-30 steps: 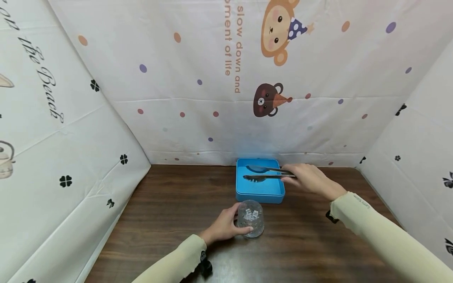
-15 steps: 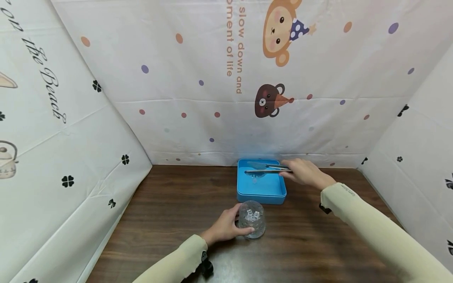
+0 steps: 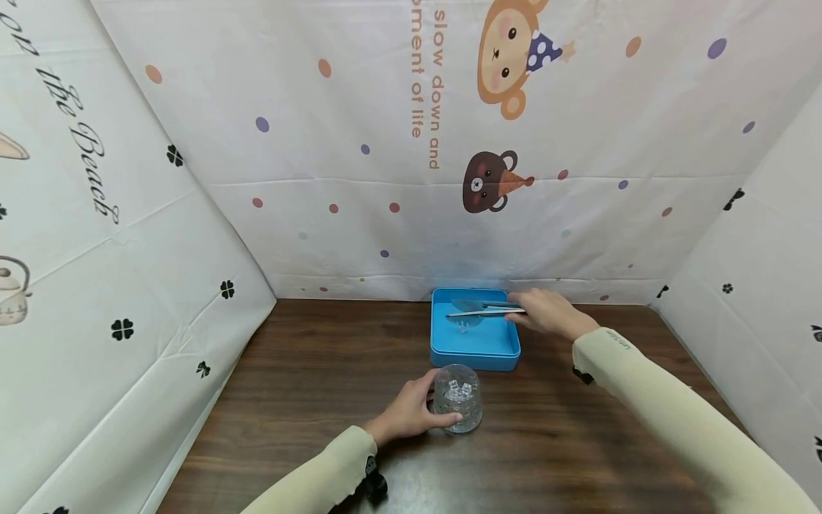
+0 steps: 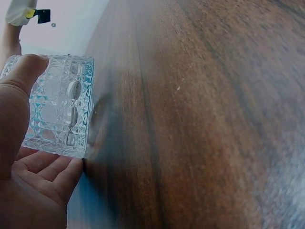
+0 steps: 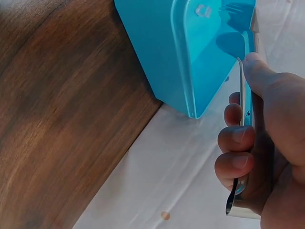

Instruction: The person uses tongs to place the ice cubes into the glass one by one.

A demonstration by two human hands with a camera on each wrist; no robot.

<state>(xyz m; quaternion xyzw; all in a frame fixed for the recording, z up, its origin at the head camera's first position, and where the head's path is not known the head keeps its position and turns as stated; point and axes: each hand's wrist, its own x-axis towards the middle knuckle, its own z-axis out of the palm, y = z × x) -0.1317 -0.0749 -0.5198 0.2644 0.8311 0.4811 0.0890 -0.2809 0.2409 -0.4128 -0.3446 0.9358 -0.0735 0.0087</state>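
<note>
My left hand [image 3: 406, 408] grips a clear cut-glass tumbler [image 3: 458, 410] that stands on the table; several small clear cubes show inside it. In the left wrist view the thumb lies along one side of the patterned tumbler [image 4: 59, 107], fingers on the other. My right hand [image 3: 546, 313] holds metal tongs [image 3: 491, 312], their two arms a little apart, over and inside a blue box [image 3: 475, 362]. A clear ice-like piece [image 5: 203, 10] lies on the box floor near the tongs' ends. Whether the tongs touch it, I cannot tell.
The box stands against the white printed cloth [image 3: 359, 235] at the table's back edge. White cloth also bounds the left [image 3: 160, 300] and right sides. Dark wood table [image 3: 321, 371] stretches around the tumbler and box.
My right hand has moved slightly left and away, and the tongs' arms have turned and come closer together. A clear piece in the box has come into view. The left hand stays put.
</note>
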